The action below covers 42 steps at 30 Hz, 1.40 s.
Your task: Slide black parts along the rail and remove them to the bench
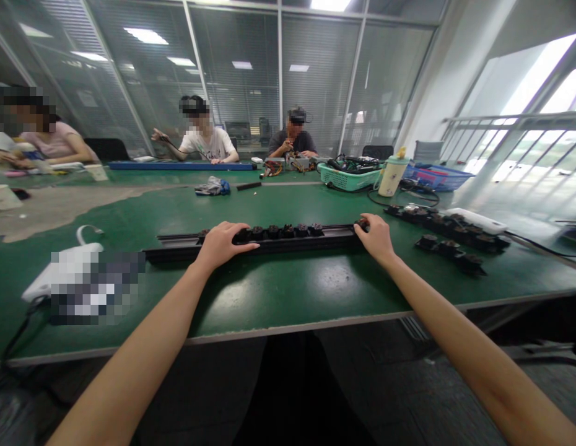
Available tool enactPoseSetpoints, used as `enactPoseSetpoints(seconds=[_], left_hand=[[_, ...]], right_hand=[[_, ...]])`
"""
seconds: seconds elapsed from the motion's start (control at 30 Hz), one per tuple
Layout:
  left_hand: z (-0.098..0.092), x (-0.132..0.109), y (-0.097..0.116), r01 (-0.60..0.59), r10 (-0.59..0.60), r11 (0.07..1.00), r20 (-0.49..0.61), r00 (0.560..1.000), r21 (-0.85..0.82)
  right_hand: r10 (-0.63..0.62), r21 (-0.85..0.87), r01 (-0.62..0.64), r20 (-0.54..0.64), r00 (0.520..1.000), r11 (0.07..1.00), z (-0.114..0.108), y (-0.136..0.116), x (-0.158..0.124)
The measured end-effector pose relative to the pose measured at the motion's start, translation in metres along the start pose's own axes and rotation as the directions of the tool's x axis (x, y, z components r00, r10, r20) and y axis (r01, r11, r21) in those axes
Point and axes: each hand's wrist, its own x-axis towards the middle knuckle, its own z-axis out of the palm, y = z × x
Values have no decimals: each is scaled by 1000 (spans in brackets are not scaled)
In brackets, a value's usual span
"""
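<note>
Rail (279, 245) at centre frame, lying on a green table (279, 297). The table's near edge crosses the lower frame, higher at right; bare surface separates it from the rail. More open surface extends beyond the rail, up to a cloth (212, 186) at upper centre-left. Loose parts (448, 248) bound the space at right, a white device (67, 267) at left. The rail's long axis runs left to right, its right end slightly higher in frame; black modules (301, 231) line it. Right hand (375, 238): pinching a dark piece (361, 223) near the rail's right end. Left hand (223, 243): arched over the rail; whether it clasps cannot be told.
</note>
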Motion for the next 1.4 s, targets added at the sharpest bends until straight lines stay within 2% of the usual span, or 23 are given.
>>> enactPoseSetpoints(seconds=[0.17,0.4,0.9,1.2,1.4], left_hand=[[1,0,0,-3,3,1000,2,1000,9],[0,0,1,2,-2,1000,5,1000,11],[-1,1,1,18,-18,1000,18,1000,8],[-2,1,2,21,-21,1000,24,999,-2],[-3,1,4,16,-16,1000,16,1000,-3]], right_hand=[[20,-35,-20,17,1000,999,2,4,1],[149,-126,-146,13,989,981,-1,8,-1],[183,-134,-184,-17,983,974,-2,5,-3],[248,-293,-231,21,968,928,-10,-5,-3],[239,-310,-226,4,971,923,-11,-1,-1]])
